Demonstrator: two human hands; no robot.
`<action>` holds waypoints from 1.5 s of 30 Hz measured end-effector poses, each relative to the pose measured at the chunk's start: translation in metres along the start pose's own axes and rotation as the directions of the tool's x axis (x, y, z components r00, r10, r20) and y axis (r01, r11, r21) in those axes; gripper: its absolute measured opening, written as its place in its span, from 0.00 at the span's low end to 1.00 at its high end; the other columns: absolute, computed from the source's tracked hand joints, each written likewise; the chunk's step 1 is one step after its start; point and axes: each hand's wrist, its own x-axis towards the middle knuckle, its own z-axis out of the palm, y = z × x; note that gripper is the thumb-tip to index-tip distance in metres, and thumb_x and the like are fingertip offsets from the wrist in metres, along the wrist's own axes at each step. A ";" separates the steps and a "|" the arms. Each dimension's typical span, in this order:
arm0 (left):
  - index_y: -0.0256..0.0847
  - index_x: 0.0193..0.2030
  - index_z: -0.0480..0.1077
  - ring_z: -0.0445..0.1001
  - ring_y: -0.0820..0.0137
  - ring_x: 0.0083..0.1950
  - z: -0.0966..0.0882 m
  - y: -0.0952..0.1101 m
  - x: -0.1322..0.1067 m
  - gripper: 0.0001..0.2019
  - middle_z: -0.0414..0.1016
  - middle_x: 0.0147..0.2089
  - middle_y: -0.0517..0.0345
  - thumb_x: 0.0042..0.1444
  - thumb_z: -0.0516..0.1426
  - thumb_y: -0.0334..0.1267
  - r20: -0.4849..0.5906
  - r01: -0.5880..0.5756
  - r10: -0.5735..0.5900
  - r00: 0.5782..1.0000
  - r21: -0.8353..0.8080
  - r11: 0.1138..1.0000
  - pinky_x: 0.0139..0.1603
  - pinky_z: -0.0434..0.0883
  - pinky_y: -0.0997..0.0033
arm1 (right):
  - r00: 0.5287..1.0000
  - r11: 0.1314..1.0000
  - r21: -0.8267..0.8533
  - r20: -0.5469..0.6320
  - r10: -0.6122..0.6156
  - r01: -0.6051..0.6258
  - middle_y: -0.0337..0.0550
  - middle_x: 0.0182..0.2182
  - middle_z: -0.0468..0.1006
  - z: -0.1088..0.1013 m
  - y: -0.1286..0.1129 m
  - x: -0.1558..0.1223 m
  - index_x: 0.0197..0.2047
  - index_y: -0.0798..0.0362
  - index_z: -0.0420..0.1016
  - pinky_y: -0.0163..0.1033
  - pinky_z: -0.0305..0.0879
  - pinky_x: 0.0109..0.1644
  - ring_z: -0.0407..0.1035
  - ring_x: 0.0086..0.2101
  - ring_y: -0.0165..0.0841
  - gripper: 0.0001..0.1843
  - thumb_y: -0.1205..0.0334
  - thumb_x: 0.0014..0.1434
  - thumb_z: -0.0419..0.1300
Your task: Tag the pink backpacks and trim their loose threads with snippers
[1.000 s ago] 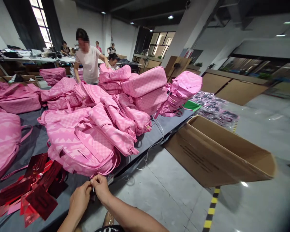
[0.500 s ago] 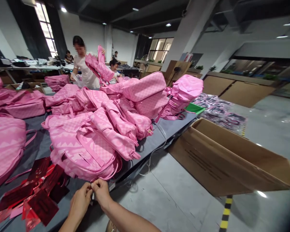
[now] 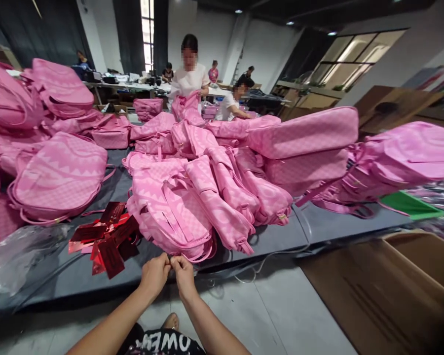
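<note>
My left hand (image 3: 154, 274) and my right hand (image 3: 184, 274) meet fingertip to fingertip at the near edge of a pink backpack (image 3: 170, 212), pinching something small at its rim; what they pinch is hidden by the fingers. The backpack lies flat on a grey table (image 3: 281, 236). Several more pink backpacks (image 3: 244, 187) lean against it in a row. A pile of shiny red tags (image 3: 105, 236) lies just left of my left hand.
Pink backpacks (image 3: 59, 172) are heaped across the table's left and right. An open cardboard box (image 3: 392, 286) stands on the floor at right. A green sheet (image 3: 407, 204) lies by the right heap. A person in white (image 3: 190, 74) handles a bag beyond the table; others sit behind.
The view has swung left and nearer the table. My hands stay pinched together at the backpack's edge. The person beyond has lowered the bag that was raised.
</note>
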 end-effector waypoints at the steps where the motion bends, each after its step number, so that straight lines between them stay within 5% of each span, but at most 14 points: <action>1: 0.44 0.43 0.72 0.79 0.67 0.44 0.000 0.000 0.000 0.08 0.81 0.39 0.58 0.63 0.52 0.34 0.010 -0.008 0.008 1.000 -0.011 1.000 0.38 0.62 0.73 | 1.000 1.000 0.000 0.004 0.002 -0.002 0.37 0.22 0.71 0.000 -0.001 0.000 0.23 0.53 0.73 0.37 0.60 0.36 0.62 0.28 0.31 0.14 0.51 0.46 0.65; 10: 0.45 0.41 0.73 0.79 0.67 0.44 -0.002 0.001 -0.002 0.08 0.82 0.39 0.60 0.61 0.53 0.34 0.012 -0.024 0.025 1.000 -0.083 0.996 0.40 0.64 0.73 | 0.999 0.999 0.002 0.014 0.047 -0.047 0.38 0.22 0.73 -0.004 -0.002 -0.001 0.24 0.54 0.75 0.38 0.60 0.34 0.63 0.26 0.32 0.17 0.47 0.44 0.67; 19: 0.45 0.39 0.73 0.79 0.65 0.45 0.001 -0.003 0.001 0.07 0.82 0.39 0.58 0.61 0.54 0.35 0.002 -0.033 0.033 0.999 -0.110 0.993 0.41 0.66 0.71 | 0.997 0.997 -0.013 -0.002 0.077 -0.077 0.42 0.26 0.78 -0.008 0.001 0.003 0.26 0.55 0.78 0.41 0.64 0.42 0.68 0.31 0.35 0.20 0.45 0.40 0.70; 45: 0.43 0.41 0.74 0.79 0.63 0.46 0.007 -0.015 0.006 0.09 0.82 0.43 0.54 0.61 0.52 0.36 0.016 -0.078 0.082 0.996 -0.170 0.982 0.48 0.71 0.67 | 0.984 0.983 -0.052 -0.049 0.174 -0.177 0.40 0.24 0.76 -0.014 0.011 0.008 0.27 0.54 0.79 0.38 0.61 0.32 0.65 0.27 0.32 0.21 0.45 0.36 0.70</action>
